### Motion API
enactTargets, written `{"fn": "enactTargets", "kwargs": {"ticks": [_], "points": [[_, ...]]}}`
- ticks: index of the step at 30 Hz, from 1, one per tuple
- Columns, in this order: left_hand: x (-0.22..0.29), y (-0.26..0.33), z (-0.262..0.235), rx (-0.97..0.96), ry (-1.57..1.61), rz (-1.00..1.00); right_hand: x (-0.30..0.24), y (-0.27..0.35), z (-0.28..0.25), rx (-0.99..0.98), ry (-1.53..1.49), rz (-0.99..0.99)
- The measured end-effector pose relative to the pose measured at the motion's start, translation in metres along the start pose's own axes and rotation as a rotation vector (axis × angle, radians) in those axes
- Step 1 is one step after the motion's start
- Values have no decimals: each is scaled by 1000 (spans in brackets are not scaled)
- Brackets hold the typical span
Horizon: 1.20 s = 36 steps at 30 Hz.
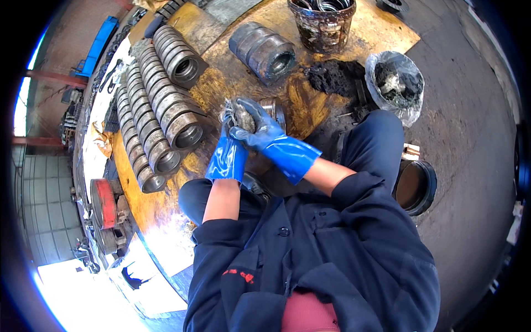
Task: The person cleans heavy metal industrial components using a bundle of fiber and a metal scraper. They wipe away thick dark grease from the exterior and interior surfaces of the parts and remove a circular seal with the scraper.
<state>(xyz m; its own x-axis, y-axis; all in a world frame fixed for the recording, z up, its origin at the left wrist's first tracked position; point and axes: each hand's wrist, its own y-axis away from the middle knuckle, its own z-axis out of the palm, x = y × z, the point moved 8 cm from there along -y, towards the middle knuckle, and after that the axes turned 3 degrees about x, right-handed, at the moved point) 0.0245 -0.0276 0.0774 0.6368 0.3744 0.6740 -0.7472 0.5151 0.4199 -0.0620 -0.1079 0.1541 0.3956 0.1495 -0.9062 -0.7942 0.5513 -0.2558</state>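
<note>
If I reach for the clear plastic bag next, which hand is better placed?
Probably your right hand: the plastic bag lies off to that side, and your left hand is farther from it. Both hold the grey wad, so the right would let go first.

A crumpled, fibrous grey wad (241, 118), irregular in outline and darkened in patches, is held compressed between the left gloved hand (226, 131) and the right gloved hand (262, 130). Its frayed upper edge is left exposed, while its lower part is covered by the gloves; its exact material cannot be determined.
</note>
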Motion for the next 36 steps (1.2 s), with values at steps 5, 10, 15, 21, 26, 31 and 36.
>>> {"fn": "enactTargets", "kwargs": {"ticks": [5, 10, 15, 21, 26, 31, 36], "points": [[-55, 0, 7, 169, 43, -47, 48, 15, -43, 234, 414, -102], [-86, 2, -14, 36, -246, -264, 97, -4, -113, 494, -187, 321], [14, -21, -32, 196, -547, 134, 172, 49, -149, 624, -80, 742], [-17, -95, -129, 319, -706, -131, 161, 23, -88, 559, 404, 184], [-41, -122, -133, 243, -627, -210, 170, 10, -62, 386, 542, 182], [-21, -118, -165, 349, -622, -241, 143, -40, -10, -9, 610, 38], [-34, -141, -172, 404, -599, -307, 162, -60, 19, -399, 988, -293]]}}
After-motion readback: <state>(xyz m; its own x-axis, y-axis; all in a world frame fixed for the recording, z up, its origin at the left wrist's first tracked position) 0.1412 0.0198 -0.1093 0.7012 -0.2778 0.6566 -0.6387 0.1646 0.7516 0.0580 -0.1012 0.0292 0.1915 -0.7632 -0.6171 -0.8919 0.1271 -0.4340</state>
